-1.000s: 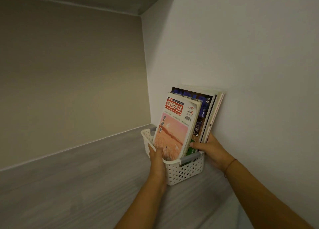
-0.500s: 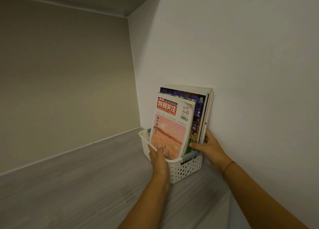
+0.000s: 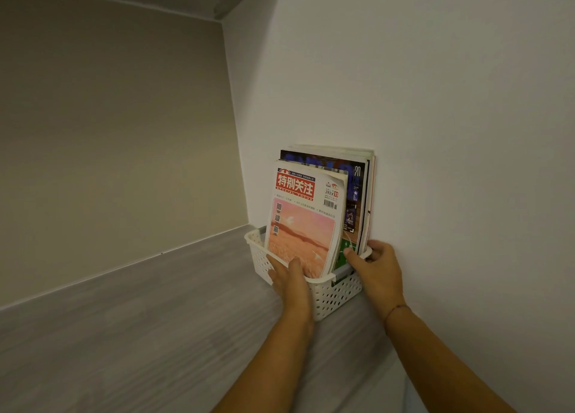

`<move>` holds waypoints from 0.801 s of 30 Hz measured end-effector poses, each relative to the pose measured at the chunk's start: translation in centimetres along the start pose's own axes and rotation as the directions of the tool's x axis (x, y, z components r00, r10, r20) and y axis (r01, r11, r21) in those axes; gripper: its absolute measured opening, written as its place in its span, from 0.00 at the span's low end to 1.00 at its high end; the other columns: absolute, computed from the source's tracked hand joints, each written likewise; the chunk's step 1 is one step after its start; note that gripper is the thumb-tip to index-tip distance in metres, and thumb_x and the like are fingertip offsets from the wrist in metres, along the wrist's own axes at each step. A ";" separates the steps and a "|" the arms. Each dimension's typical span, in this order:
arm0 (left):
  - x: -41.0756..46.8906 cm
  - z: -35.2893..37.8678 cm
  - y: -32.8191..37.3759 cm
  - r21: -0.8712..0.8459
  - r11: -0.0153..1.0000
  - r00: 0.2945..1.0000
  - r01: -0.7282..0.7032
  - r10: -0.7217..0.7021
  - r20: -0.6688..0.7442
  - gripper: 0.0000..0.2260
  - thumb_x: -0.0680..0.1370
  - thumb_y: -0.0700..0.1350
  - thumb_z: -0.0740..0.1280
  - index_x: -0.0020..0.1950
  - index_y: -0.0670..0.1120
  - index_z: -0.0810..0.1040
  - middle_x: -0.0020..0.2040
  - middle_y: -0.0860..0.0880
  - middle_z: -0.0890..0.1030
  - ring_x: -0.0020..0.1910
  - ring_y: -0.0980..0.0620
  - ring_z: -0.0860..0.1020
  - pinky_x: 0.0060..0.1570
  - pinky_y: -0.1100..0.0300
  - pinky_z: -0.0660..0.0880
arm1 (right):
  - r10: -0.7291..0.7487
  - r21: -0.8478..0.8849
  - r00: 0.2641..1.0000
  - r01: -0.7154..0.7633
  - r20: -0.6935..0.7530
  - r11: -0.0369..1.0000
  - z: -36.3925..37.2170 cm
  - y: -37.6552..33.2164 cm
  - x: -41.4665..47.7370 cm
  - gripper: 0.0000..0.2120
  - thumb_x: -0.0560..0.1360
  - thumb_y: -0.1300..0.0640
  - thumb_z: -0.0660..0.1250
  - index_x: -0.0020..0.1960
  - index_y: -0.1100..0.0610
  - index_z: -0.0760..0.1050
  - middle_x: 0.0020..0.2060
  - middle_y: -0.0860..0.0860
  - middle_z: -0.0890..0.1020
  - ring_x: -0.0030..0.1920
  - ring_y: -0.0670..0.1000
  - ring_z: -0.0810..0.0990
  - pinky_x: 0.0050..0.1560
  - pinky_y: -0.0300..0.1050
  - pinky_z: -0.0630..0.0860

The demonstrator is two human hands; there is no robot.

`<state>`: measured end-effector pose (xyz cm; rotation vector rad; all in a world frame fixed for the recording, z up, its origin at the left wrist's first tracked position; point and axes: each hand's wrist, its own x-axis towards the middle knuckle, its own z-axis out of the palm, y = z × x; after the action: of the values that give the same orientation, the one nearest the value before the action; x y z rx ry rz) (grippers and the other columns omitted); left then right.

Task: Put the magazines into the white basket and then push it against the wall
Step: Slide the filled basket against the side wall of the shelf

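Several magazines [image 3: 306,220] stand upright in the white perforated basket [image 3: 334,294], the front one with a red title block and a pink landscape. The basket sits on the grey wood-grain surface close beside the white wall [image 3: 435,132] on the right, its back end near the corner. My left hand [image 3: 291,280] grips the basket's left rim, thumb inside against the front magazine. My right hand [image 3: 378,271] grips the near right rim corner, fingers curled over the edge between the basket and the wall.
A beige wall [image 3: 109,132] runs along the back left and meets the white wall in a corner behind the basket. The grey wood-grain surface [image 3: 140,335] stretches to the left and toward me. A ceiling edge shows at the top.
The basket with the magazines has slid farther back toward the corner along the right wall, both hands moving with it. The magazines stand a little straighter.
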<state>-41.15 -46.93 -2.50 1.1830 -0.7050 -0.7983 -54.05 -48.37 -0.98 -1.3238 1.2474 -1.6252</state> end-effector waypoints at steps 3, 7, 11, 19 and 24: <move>-0.1 0.0 0.1 0.003 1.000 1.000 -0.005 0.005 0.005 0.27 0.79 0.46 0.56 0.78 0.54 0.52 0.76 0.46 0.60 0.74 0.43 0.58 0.72 0.42 0.56 | 0.032 -0.075 0.993 -0.040 -0.112 0.996 0.3 -0.2 -0.4 0.26 0.68 0.51 0.74 0.61 0.59 0.68 0.47 0.53 0.77 0.45 0.52 0.78 0.42 0.40 0.74; 0.1 0.0 0.6 0.043 0.998 0.999 0.042 -0.043 0.019 0.28 0.80 0.49 0.56 0.78 0.54 0.50 0.77 0.45 0.58 0.75 0.42 0.56 0.73 0.41 0.55 | 0.104 -0.050 0.984 -0.113 -0.144 0.992 0.5 -0.3 -0.6 0.22 0.69 0.50 0.73 0.55 0.61 0.73 0.46 0.55 0.80 0.44 0.53 0.79 0.38 0.40 0.74; 0.0 -0.6 0.7 0.096 0.993 0.993 0.064 -0.073 0.095 0.27 0.81 0.54 0.54 0.78 0.55 0.46 0.78 0.47 0.54 0.77 0.44 0.52 0.74 0.42 0.52 | 0.158 0.005 0.976 -0.159 -0.147 0.987 0.5 -0.4 -0.9 0.22 0.69 0.49 0.73 0.55 0.61 0.75 0.47 0.55 0.81 0.45 0.53 0.79 0.42 0.43 0.74; -0.6 -1.7 1.6 0.154 0.987 0.975 0.039 -0.071 0.208 0.31 0.79 0.62 0.54 0.78 0.57 0.45 0.78 0.49 0.54 0.77 0.47 0.51 0.74 0.42 0.52 | 0.228 0.067 0.968 -0.222 -0.106 0.973 0.7 -0.7 -1.5 0.21 0.71 0.47 0.71 0.55 0.63 0.75 0.50 0.58 0.81 0.49 0.56 0.79 0.52 0.51 0.77; -1.8 -4.2 3.4 0.159 0.986 0.925 0.058 -0.113 0.362 0.29 0.80 0.59 0.54 0.78 0.56 0.46 0.78 0.52 0.58 0.75 0.51 0.58 0.73 0.53 0.56 | 0.210 0.063 0.971 -0.203 -0.115 0.977 1.2 -1.9 -3.2 0.26 0.69 0.52 0.74 0.60 0.64 0.70 0.56 0.57 0.77 0.53 0.54 0.76 0.54 0.49 0.75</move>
<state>-38.12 -42.62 -0.28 1.2129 -1.0426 -1.0749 -52.05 -45.17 -0.14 -1.0394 1.3578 -1.5964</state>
